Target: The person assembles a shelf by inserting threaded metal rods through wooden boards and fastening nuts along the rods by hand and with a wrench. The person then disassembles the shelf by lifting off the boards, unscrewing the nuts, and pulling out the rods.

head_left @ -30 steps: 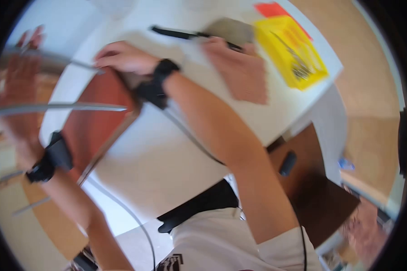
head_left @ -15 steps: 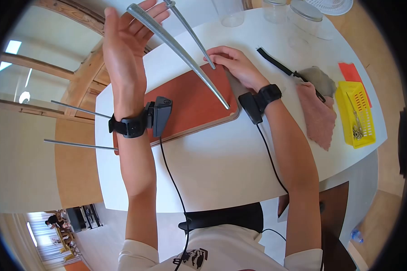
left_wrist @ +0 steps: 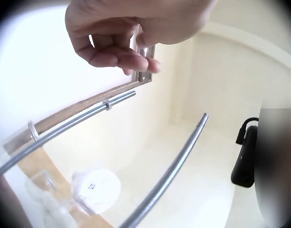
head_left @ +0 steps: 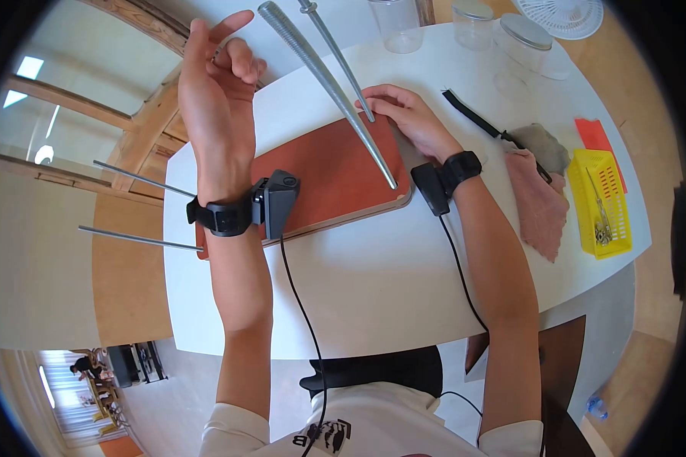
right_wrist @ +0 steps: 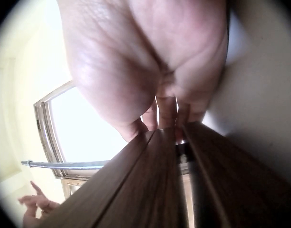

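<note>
A reddish-brown wooden piece (head_left: 320,175) with rounded corners and metal rods at both ends lies on the white table. My right hand (head_left: 415,126) grips its far right edge; in the right wrist view, the fingers of that hand (right_wrist: 145,61) reach over layered dark wood (right_wrist: 150,175). A threaded rod (head_left: 331,95) and a thinner rod (head_left: 339,57) with a nut rise from the right end. Raised left of them, my left hand (head_left: 219,99) has bent fingers, index straighter; a small grey glint shows near the fingertips, possibly metal. In the left wrist view this hand (left_wrist: 131,28) is above both rods.
To the right lie a black strap-like tool (head_left: 472,110), a pink cloth (head_left: 537,206), a grey cloth (head_left: 541,145) and a yellow basket (head_left: 587,221) with metal bits. Clear jars (head_left: 472,27) and a white fan (head_left: 568,15) are at the back. Cables run from both wrists.
The view swung and steadied. My left hand's fingers, spread half a second ago, have bent inward. My right hand stays at the wooden piece's right edge.
</note>
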The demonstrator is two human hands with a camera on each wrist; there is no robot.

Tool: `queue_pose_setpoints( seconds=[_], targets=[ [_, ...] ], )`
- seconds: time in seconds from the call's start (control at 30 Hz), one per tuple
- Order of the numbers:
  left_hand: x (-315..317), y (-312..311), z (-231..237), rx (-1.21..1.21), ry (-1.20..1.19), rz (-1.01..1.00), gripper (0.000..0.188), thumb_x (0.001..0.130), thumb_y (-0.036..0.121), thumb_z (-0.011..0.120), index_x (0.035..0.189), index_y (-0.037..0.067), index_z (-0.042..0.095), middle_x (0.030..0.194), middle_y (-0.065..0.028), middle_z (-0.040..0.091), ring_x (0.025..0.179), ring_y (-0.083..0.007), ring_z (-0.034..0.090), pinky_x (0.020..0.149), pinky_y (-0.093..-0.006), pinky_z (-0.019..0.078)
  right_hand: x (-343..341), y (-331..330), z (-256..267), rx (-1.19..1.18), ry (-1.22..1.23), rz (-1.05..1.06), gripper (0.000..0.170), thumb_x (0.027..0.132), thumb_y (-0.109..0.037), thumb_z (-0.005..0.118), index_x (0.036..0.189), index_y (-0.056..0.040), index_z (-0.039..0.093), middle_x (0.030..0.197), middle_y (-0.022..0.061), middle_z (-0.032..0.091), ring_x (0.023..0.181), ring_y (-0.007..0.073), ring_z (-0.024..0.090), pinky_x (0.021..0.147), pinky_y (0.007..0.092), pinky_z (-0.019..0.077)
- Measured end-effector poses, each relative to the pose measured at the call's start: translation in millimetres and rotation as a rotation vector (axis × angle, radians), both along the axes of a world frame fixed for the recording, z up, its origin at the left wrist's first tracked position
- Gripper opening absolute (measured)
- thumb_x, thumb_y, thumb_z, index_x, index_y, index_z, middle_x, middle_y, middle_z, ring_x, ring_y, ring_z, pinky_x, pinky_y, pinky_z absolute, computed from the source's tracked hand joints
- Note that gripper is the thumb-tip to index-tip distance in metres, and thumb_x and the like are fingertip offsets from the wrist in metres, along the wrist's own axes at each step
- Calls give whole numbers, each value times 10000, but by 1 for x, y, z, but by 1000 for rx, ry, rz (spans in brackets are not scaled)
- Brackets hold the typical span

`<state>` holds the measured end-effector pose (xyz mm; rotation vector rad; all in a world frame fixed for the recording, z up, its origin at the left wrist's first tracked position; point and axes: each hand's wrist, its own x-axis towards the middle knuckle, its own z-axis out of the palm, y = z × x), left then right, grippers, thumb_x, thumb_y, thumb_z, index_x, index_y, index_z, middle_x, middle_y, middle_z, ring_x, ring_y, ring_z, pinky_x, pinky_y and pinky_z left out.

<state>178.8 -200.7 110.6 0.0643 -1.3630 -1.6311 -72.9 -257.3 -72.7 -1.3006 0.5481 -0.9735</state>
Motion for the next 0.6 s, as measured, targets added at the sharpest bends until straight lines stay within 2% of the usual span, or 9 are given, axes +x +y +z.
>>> queue_pose_setpoints(
  seconds=[0.07,0.1,0.2,0.33,0.4,0.47,0.5,0.53,0.6],
  targets=[
    [-43,21,11,-7,-197,866,555,1103,403,407,1315,-84,568,1069,-132,692,930,-213,638,906,-331,499,0,1,1,2,15,-12,308,1037,-176,614,1292,-6,638,1187,43,702,1097,114,614,1020,270,465],
    [-33,4,-2,291,28,814,897,1038,677,372,1475,-105,429,1405,-280,579,1339,-330,540,1173,-422,348,1,1,1,3,28,-26,311,1035,-179,620,1293,-8,640,1172,35,698,1082,112,612,1012,268,466],
    [-134,59,27,-73,-389,997,836,1045,652,390,1439,-80,479,1360,-241,617,1290,-294,572,1142,-413,381,0,1,0,19,23,-16,311,1031,-184,628,1294,-19,648,1144,20,690,1065,110,607,998,270,468],
    [-85,44,13,-41,-324,1006,578,1080,527,436,1247,10,631,1173,-110,699,1064,-186,658,1047,-385,450,0,1,-1,-9,18,-21,312,1030,-187,631,1295,-24,650,1142,19,690,1061,109,604,991,270,467],
    [-23,9,-9,56,9,759,457,1080,463,489,1174,47,654,1113,-75,706,1016,-182,670,1028,-362,460,0,2,1,6,14,-31,311,1028,-189,634,1293,-26,653,1147,21,690,1073,109,601,991,266,463],
    [-78,44,13,-17,-137,1080,329,1077,390,532,1111,84,650,1115,-54,688,1050,-164,653,1004,-343,473,1,3,3,15,11,-36,303,1021,-191,637,1273,-27,669,1111,23,696,1064,113,604,991,272,458],
    [-18,5,-16,42,192,704,504,1076,483,487,1259,31,617,1267,-110,650,1179,-199,604,1059,-375,440,1,4,4,23,9,-43,295,1013,-193,641,1254,-28,685,1075,24,702,1054,118,607,990,278,452],
    [-37,16,-7,40,195,708,504,1076,483,487,1259,31,617,1267,-110,650,1179,-199,604,1059,-375,440,1,5,5,21,11,-39,295,1013,-193,641,1254,-28,685,1075,24,702,1054,118,607,990,278,452],
    [-97,48,18,-124,-307,814,755,1059,597,426,1447,-48,484,1424,-202,553,1332,-271,506,1147,-409,359,1,5,4,20,-3,-48,291,1012,-189,647,1249,-23,685,1067,24,706,1045,118,616,988,278,462]
  ],
)
